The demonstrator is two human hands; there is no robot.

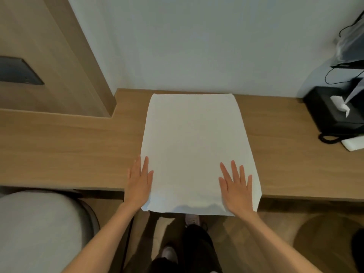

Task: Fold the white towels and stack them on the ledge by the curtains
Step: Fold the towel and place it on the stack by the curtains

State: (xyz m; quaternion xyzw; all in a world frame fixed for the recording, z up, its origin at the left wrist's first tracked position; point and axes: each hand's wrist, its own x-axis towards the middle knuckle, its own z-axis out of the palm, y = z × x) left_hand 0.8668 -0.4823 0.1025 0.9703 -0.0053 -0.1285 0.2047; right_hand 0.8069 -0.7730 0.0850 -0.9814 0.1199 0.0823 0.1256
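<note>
Your left grip covers the near left edge of the white towel, and your right grip covers a part by its near right corner. The towel hides the counter front edge under it. The black box at right is cut by the picture's edge. The grey rounded shape at lower left is cut too, and you cannot tell what it is.
</note>
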